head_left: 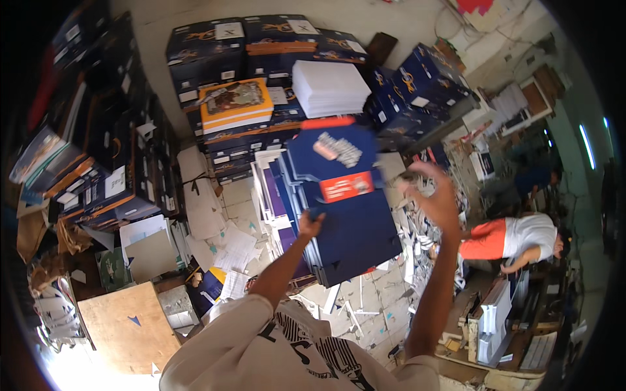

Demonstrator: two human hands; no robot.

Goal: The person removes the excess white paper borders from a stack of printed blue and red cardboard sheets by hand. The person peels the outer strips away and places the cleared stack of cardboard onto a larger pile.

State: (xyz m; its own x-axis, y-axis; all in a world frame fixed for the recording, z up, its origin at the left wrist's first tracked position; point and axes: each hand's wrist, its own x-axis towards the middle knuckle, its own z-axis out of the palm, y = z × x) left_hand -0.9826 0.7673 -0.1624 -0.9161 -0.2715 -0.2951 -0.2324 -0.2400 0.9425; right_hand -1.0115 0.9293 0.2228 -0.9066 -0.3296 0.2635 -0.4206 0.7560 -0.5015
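A stack of dark blue flat cardboard box blanks (349, 228) with a red printed panel and cut flaps lies in front of me. My left hand (312, 225) grips the stack's left edge, its thumb over the top sheet and some fingers hidden. To the right of the stack my right hand (430, 195) is raised in the air, slightly blurred, fingers apart and nothing in them. White and purple sheets (277, 208) stick out along the stack's left side.
Behind stand piled dark blue boxes (208, 49), a white paper stack (330, 88) and yellow printed sheets (236, 104). More boxes (124, 176) line the left, above a wooden board (130, 329). Paper scraps (358, 319) litter the floor. At right, a person (521, 241) bends near a bench.
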